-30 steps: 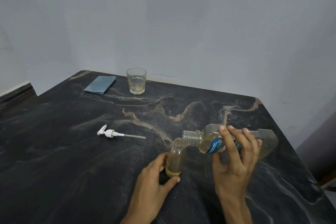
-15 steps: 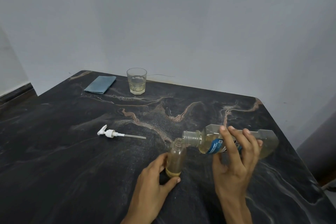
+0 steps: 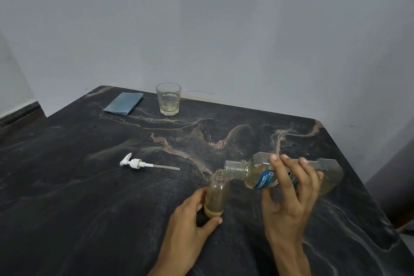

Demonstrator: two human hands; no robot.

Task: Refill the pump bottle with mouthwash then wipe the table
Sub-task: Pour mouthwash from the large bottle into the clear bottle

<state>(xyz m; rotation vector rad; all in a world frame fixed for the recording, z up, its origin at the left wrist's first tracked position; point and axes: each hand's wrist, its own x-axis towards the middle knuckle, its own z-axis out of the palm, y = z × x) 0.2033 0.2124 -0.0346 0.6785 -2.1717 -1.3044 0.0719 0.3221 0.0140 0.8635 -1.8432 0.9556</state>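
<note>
My left hand (image 3: 190, 222) pinches the small clear pump bottle (image 3: 216, 195) upright on the near dark marble tabletop (image 3: 89, 208); my right-hand fingers (image 3: 289, 177) wrap the tipped clear mouthwash bottle (image 3: 264, 172) at its mouth. Filling barely begun; white pump (image 3: 136, 163) and folded blue cloth (image 3: 123, 103) wait, left and far-left

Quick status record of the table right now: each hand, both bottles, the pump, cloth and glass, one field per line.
left hand: grips the small bottle near its base
small bottle: upright on the table, uncapped, shallow yellowish layer at the bottom
right hand: holds the mouthwash bottle
mouthwash bottle: tipped sideways, mouth at the small bottle's neck
pump: lying on the table, left of the bottles
cloth: folded, far left, unused
glass: upright beside the cloth, a little pale liquid inside
table: dark marbled top
</note>
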